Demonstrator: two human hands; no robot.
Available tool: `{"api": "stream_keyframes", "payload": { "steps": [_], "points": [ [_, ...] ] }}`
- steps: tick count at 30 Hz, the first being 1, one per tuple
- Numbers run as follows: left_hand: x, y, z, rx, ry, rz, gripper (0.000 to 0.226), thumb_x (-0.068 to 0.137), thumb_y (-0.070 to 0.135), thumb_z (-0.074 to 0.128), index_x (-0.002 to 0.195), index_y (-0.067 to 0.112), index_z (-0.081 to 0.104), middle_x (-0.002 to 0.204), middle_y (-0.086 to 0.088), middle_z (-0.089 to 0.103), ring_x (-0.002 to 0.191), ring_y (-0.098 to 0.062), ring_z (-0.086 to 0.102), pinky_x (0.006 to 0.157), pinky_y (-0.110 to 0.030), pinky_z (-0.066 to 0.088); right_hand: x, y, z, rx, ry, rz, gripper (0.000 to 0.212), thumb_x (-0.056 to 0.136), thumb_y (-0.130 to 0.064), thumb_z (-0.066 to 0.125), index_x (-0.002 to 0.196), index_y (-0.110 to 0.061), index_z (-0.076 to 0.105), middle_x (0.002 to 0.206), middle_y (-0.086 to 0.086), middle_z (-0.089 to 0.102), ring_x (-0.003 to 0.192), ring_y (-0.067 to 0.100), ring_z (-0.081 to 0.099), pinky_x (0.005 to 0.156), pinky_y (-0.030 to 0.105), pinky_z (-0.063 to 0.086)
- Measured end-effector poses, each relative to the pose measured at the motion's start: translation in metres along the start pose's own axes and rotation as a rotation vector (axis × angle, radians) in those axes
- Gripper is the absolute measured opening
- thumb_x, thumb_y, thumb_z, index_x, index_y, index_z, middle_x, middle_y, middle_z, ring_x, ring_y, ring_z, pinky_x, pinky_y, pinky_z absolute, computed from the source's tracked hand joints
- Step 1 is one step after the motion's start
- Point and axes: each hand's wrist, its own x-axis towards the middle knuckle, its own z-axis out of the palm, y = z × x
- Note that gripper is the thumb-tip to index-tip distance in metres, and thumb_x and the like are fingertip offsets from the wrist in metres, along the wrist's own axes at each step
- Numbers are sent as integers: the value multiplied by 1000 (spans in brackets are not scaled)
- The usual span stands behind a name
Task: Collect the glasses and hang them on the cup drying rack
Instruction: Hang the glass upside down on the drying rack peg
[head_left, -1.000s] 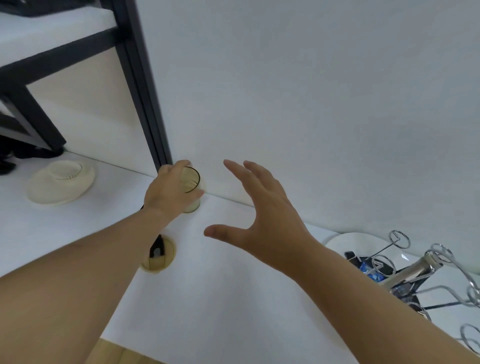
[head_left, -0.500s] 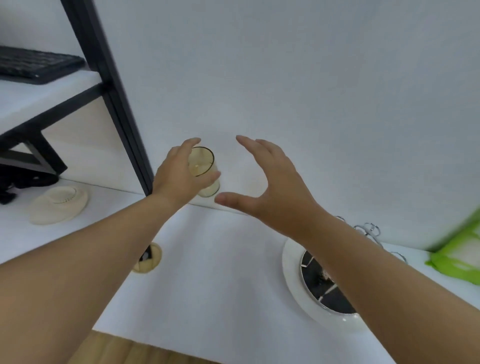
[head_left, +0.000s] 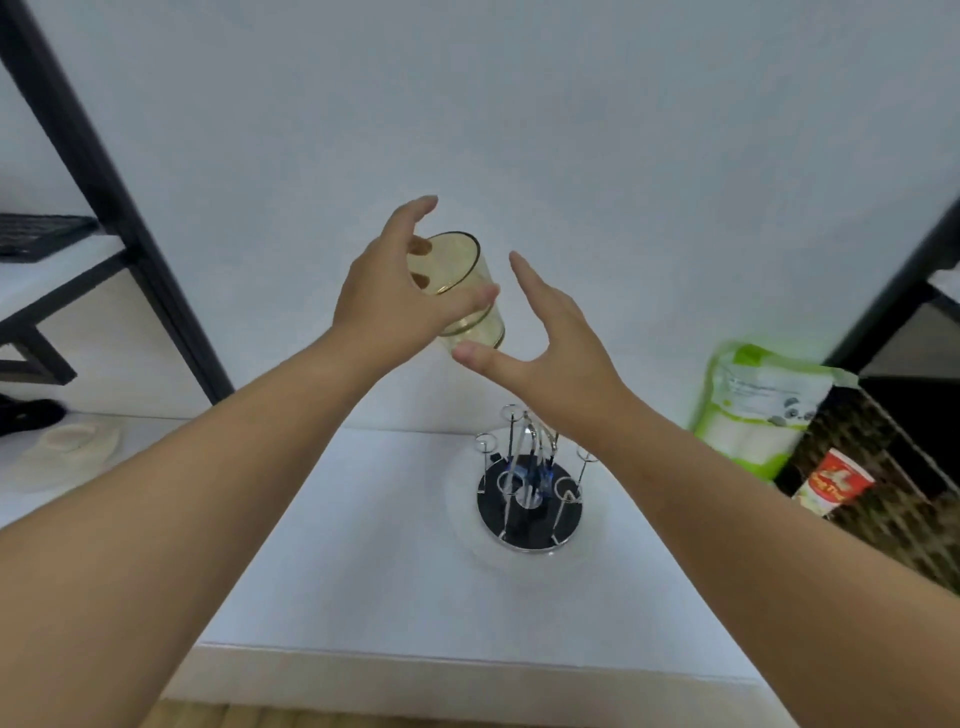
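Glass (head_left: 464, 291), lifted off the table (head_left: 363, 545), now above the rack (head_left: 530, 488).

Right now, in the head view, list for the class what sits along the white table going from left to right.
Cream round object → cup drying rack → green-and-white packet → red paper cup.

The amber-tinted glass (head_left: 462, 291) tilts in midair (rim up-left) above the wire drying rack (head_left: 530, 488), which stands on the white table.
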Motion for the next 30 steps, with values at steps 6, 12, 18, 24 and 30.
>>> {"api": "stream_keyframes", "payload": {
  "steps": [6, 12, 18, 24, 30],
  "points": [
    [-31, 89, 29, -65, -82, 12, 101, 61, 65, 88, 148, 49, 38, 126, 15, 56, 100, -7, 67, 93, -39, 56, -43, -3, -67, 102, 48, 52, 111, 78, -56, 86, 163, -53, 15, 167, -17, 28, 154, 3, 25, 110, 25, 24],
    [-56, 147, 61, -125, -146, 20, 99, 63, 58, 90, 148, 46, 40, 125, 17, 57, 95, -5, 70, 89, -38, 59, -69, 12, -113, 509, 15, 215, 125, 71, -44, 95, 161, -59, 9, 157, -15, 47, 132, 4, 59, 108, 49, 52],
    [-67, 171, 93, -156, -185, 36, 97, 63, 61, 89, 146, 44, 44, 124, 18, 57, 112, -6, 62, 97, -39, 55, -84, 42, -121, 1012, -48, 243, 87, 81, -51, 81, 157, -40, 41, 155, 2, 56, 141, 32, 55, 91, 58, 59],
    [-70, 161, 113, -235, -244, 10, 93, 60, 60, 91, 142, 45, 49, 125, 17, 60, 111, -6, 64, 92, -39, 58, -89, 65, -113, 1278, 20, 337, 67, 95, -65, 54, 145, -21, 62, 136, 12, 70, 129, 33, 65, 82, 38, 62],
    [-76, 133, 126, -260, -393, 151, 91, 67, 52, 90, 146, 45, 46, 139, 15, 56, 118, -3, 62, 100, -34, 54, -90, 79, -103, 1469, 66, 434, 68, 94, -73, 51, 127, -18, 75, 114, 6, 77, 98, 25, 77, 59, 23, 62]
  ]
}}
